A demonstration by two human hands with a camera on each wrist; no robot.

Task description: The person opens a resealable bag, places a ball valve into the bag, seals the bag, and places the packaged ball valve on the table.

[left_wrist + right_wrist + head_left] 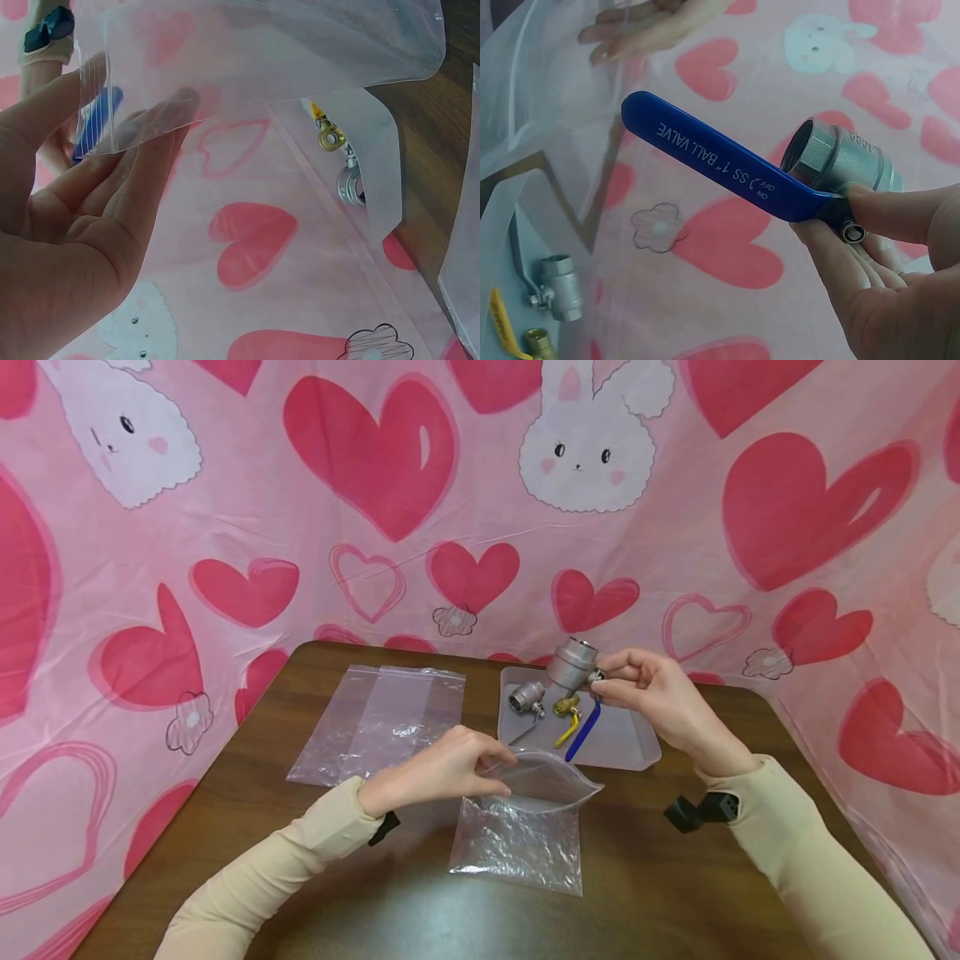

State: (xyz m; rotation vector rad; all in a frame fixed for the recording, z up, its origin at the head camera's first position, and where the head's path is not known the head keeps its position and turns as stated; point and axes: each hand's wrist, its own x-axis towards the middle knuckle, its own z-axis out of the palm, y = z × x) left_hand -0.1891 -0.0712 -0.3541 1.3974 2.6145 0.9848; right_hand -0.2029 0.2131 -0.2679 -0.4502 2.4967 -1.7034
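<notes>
Between thumb and fingers, my right hand pinches a steel ball valve near its stem, over the white tray. The valve's blue lever, printed "SS 1" BALL VALVE", points down toward the bag in the head view. My left hand holds the rim of a clear zip bag, whose mouth gapes open; its lower part lies on the table. In the left wrist view the plastic spans the thumb and fingers. The bag holds nothing that shows.
The white tray at the back right holds a smaller steel valve and a brass valve with a yellow lever. More clear bags lie flat at the back left of the brown table. A patterned pink cloth hangs behind.
</notes>
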